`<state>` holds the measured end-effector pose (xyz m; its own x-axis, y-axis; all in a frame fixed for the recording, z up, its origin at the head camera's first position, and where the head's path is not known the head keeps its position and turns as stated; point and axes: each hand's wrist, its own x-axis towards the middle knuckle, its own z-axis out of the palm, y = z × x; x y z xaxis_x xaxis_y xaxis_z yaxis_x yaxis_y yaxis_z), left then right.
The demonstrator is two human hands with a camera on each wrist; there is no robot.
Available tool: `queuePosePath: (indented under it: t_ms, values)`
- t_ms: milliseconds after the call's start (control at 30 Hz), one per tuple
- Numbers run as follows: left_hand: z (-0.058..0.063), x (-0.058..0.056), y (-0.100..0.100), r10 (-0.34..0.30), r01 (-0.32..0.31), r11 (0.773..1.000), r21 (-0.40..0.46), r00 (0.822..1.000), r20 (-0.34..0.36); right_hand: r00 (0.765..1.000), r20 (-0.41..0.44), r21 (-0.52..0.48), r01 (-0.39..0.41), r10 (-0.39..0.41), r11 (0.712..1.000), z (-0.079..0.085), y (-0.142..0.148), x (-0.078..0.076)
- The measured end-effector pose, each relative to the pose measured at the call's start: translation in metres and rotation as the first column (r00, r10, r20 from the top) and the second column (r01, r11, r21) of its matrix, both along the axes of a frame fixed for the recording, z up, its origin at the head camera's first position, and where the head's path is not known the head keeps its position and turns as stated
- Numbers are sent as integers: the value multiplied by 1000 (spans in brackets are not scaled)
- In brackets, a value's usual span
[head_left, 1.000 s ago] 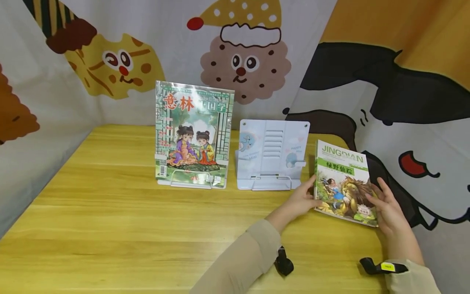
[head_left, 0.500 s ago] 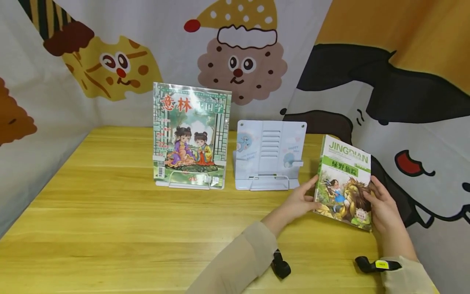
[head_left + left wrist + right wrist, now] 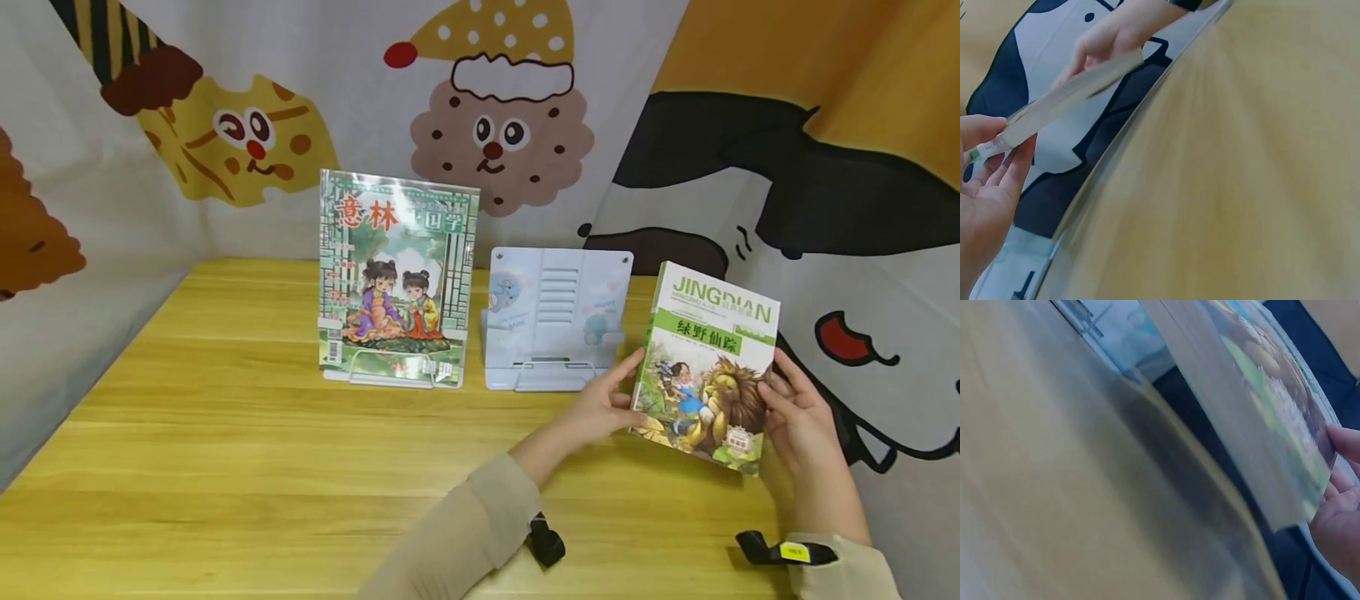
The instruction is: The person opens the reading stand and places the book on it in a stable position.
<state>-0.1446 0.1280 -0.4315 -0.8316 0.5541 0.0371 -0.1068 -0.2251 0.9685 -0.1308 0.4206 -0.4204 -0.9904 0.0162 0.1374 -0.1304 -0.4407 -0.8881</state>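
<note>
A paperback book (image 3: 705, 367) with a green-and-white cover, a girl and a lion on it, is held tilted above the right side of the table. My left hand (image 3: 600, 404) grips its left edge near the spine, thumb in front and fingers behind, as the left wrist view shows with the hand (image 3: 991, 194) at the book's end (image 3: 1066, 100). On the opposite edge my right hand (image 3: 806, 417) pinches the book, thumb on the cover; the right wrist view has that hand (image 3: 1341, 500) at a lower corner. Left of the book stands a pale blue book stand (image 3: 558, 317) with a wire front holder.
A green magazine (image 3: 397, 283) leans upright on another stand, left of the bare one. Behind the wooden table (image 3: 225, 467) hangs a curtain (image 3: 360, 83) with cartoon figures. Black straps (image 3: 546, 542) hang from the sleeves.
Both hands have lifted the book and tipped it more toward the camera, so its cover looks larger. The magazine and the stands have stayed in place.
</note>
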Motion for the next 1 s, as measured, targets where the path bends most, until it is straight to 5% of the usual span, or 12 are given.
queuePosePath:
  t_ms: [133,367,600,767,1000]
  values:
    - [8,-5,-14,-18,17,1000,-14,1000,-26,997,-74,-7,-5,5,1000,16,-10,2]
    - [33,-21,-49,-30,15,996,-88,984,-178,979,-184,188,-48,83,981,49,-43,-4]
    - [66,-36,-87,-22,-13,992,-124,961,-277,968,-205,241,-94,146,966,86,-76,-18]
    - [90,-48,-110,-1,-55,987,-149,936,-352,958,-223,253,-119,177,960,107,-97,-35]
    - [112,-67,-133,117,-225,958,-180,873,-474,939,-291,317,-84,181,945,127,-126,-60]
